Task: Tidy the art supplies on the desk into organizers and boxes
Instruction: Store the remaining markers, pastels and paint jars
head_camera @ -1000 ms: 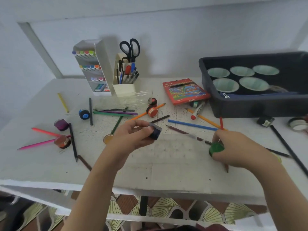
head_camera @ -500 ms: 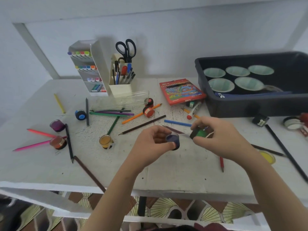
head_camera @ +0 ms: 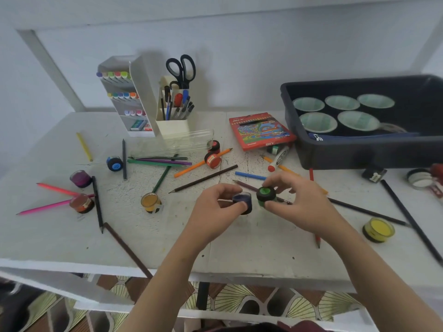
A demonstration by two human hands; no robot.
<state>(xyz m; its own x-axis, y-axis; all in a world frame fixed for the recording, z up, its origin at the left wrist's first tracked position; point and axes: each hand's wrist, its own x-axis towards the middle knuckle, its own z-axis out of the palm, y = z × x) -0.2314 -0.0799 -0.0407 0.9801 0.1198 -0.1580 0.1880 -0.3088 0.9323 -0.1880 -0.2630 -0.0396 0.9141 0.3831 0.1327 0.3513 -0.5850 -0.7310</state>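
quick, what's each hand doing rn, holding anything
left hand: holding a dark blue paint pot, pinched between thumb and fingers.
right hand: holding a green paint pot in its fingertips.

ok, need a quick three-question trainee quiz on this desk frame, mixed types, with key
1. How many pale green bowls sit in the dark tub?
2. True or false: the scissors lie in that tub.
3. Which hand holds the green paint pot? A) left B) right C) neither

Key:
1) Five.
2) False; they stand in the pen holder.
3) B, the right hand; the left hand holds the dark blue paint pot.
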